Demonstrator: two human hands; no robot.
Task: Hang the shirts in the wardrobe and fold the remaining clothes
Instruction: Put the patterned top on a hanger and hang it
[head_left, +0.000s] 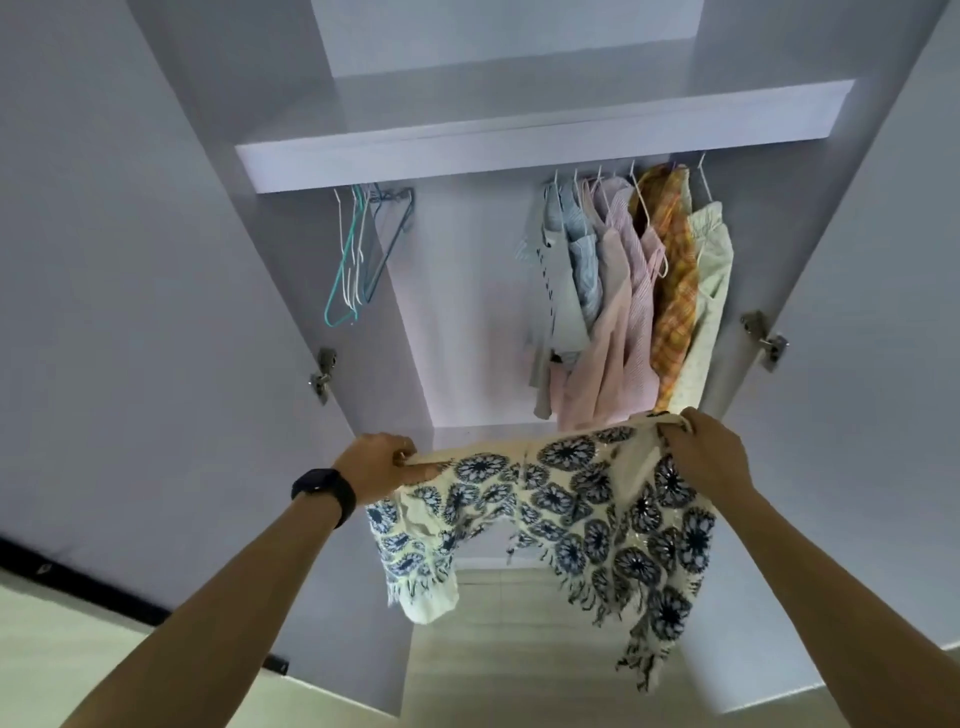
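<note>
A cream garment with dark blue flower prints (571, 509) hangs spread between my two hands in front of the open wardrobe (467, 150). My left hand (376, 462), with a black watch on the wrist, pinches its upper left edge. My right hand (706, 457) grips its upper right edge. The cloth droops below both hands, with fringed ends hanging down. Behind it, several shirts (623, 296) hang on hangers at the right of the rail: grey, blue, pink, orange plaid and cream.
Several empty hangers (358, 254) hang at the left end of the rail. Both wardrobe doors (130, 312) stand open at either side, with metal hinges (323, 374). A shelf runs above the rail. Pale floor shows below.
</note>
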